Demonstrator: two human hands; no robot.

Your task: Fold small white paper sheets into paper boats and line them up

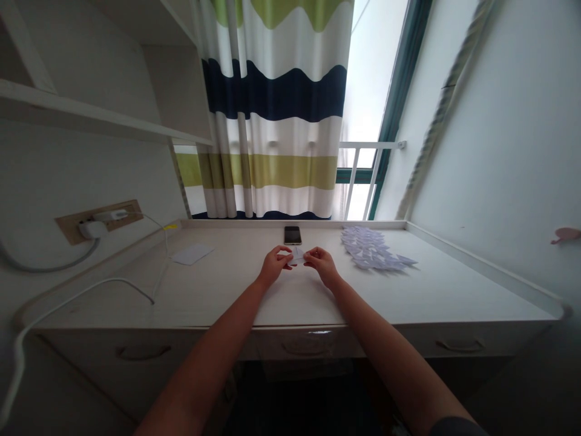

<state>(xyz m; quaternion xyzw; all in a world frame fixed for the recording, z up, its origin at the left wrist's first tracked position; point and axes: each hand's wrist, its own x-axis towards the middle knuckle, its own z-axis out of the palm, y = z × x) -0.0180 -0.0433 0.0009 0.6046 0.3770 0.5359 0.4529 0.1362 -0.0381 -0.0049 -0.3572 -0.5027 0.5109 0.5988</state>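
Between my two hands is a small piece of folded white paper [297, 257], held just above the desk. My left hand [274, 264] pinches its left edge between thumb and fingers. On the opposite edge, my right hand [323, 264] is closed in a similar pinch. The paper's exact folds are too small to make out. To the right lies a spread pile of folded white paper pieces [374, 249], many with pointed tips. A flat stack of white paper [193, 254] rests on the left of the desk.
A dark phone [293, 235] lies just beyond my hands on the white desk [299, 303]. At the left, white cables [122, 280] run from a wall socket [97, 221] across the desktop. A striped curtain [276, 91] hangs behind, and a shelf [104, 115] juts out at upper left.
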